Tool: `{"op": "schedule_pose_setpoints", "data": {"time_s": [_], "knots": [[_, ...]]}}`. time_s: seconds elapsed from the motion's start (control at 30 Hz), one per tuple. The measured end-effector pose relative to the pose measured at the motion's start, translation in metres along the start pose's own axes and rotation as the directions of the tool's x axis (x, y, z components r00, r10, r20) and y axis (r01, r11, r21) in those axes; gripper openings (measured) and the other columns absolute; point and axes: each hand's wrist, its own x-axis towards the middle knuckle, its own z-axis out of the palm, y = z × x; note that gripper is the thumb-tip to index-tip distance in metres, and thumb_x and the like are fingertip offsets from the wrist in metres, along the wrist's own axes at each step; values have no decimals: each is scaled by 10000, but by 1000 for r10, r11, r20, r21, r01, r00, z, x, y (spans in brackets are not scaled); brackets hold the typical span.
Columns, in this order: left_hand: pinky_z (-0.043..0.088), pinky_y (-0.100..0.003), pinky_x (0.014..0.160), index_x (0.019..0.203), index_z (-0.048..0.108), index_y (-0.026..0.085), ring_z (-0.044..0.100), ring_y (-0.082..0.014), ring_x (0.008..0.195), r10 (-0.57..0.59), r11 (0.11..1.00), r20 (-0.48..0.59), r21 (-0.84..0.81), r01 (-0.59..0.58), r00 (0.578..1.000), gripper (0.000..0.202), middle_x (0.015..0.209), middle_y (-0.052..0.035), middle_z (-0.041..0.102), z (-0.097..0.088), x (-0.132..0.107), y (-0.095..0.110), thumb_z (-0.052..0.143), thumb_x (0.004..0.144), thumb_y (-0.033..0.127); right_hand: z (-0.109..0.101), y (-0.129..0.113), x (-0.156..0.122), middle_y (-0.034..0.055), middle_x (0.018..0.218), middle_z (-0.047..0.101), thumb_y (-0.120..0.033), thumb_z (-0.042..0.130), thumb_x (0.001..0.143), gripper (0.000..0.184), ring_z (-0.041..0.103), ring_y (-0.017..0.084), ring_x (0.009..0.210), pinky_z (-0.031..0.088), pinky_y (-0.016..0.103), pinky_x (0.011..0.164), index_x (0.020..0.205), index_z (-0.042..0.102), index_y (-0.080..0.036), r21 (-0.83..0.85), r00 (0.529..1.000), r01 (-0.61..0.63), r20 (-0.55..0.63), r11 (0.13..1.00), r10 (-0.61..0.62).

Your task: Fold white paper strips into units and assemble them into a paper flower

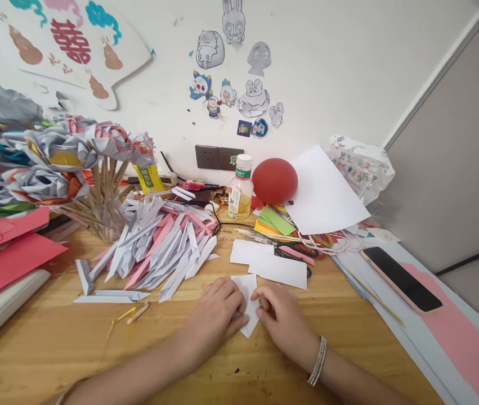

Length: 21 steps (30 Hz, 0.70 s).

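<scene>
A small white paper strip (248,287) lies on the table between my hands, its near end folded to a point. My left hand (218,309) has curled fingers and a thumb pressed on the paper's left side. At its right edge, my right hand (283,316) is closed, with index finger and thumb against the paper. Just beyond are two blank white paper slips (279,269), one overlapping the other. A large heap of folded white and pink paper pieces (167,242) sits to the left.
Paper flowers on sticks (62,152) stand in a clear vase at left. A bottle (241,188), a red balloon (275,181), scissors (296,246) and green paper (277,220) are at the back. A phone (402,279) rests on paper sheets at right.
</scene>
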Motion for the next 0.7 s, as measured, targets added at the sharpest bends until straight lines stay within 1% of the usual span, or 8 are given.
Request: {"op": "schedule_pose_setpoints", "data": {"time_s": [0.07,0.13,0.23,0.3,0.4,0.5,0.6,0.7], "knots": [[350,-298,686,747,515,188,442,-180,782,-1,1000,-9,2,1,1000,59,814,-11,519,0,-1,2,546,787,219,0,2,0,-30,638,460,-48,454,695,206,459,150,652,345,275,644,811,536,-196,25,998,-21,-53,999,22],[352,-298,686,746,515,189,446,-180,782,-10,1000,-11,3,10,1000,62,812,-12,524,0,-1,3,542,789,223,1,1,-2,-25,667,475,-153,545,693,162,467,159,661,357,289,657,849,529,-194,13,997,-39,-72,999,40],[361,-300,683,754,514,189,453,-185,788,-35,999,-26,1,35,999,84,811,-12,529,1,0,-1,574,765,247,2,-3,-6,5,833,533,-300,709,566,428,479,206,803,348,340,757,939,517,-214,-69,999,-14,-42,998,11],[376,-304,679,757,515,189,460,-188,784,-41,999,-45,-10,41,998,150,815,-13,530,-1,1,-10,619,729,294,2,-6,-7,21,946,539,-328,735,545,500,459,232,902,323,365,814,980,509,-228,-102,1000,8,-9,995,-9],[412,-322,699,782,528,190,481,-196,807,-22,1000,-113,-17,20,993,217,852,-27,539,-9,1,-30,636,714,365,0,-7,-5,31,991,534,-328,727,586,509,447,233,930,321,364,824,1030,500,-222,-99,998,30,64,995,-23],[420,-353,816,958,521,201,484,-209,962,18,1000,-247,-16,-23,969,207,999,-59,541,-19,-1,-41,552,794,324,-3,-6,-2,36,1023,520,-326,710,635,513,435,224,955,329,347,837,1086,490,-220,-48,980,129,160,991,-119],[401,-378,889,1106,489,210,460,-223,1067,152,988,-217,54,-143,964,279,1121,-85,534,-22,-4,-39,492,832,266,-6,-4,0,30,1066,508,-302,694,676,502,421,204,989,325,324,874,1124,481,-228,42,934,264,239,964,-266],[446,-362,809,1033,543,220,541,-214,935,214,975,-167,102,-199,962,219,976,-57,615,-19,-7,-33,490,820,226,-11,-3,2,24,1065,514,-174,653,706,438,419,185,990,331,307,882,1110,492,-227,71,916,320,231,945,-327]]}}
